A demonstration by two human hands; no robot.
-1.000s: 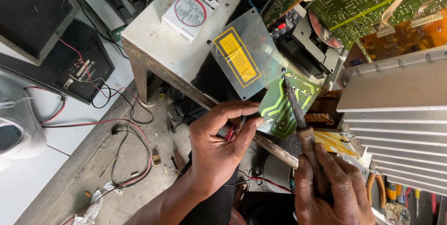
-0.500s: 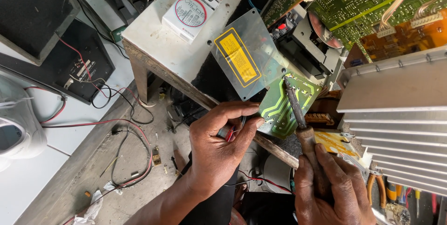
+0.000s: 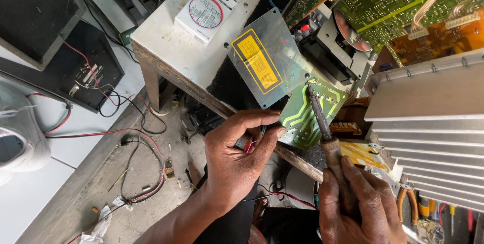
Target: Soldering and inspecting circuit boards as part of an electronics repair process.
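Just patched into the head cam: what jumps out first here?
At centre, the right hand grips a soldering iron with its tip on a small green circuit board, which the left hand steadies at its edge. A ribbed metal heat sink fills the right side, and a white box lies on the table above.
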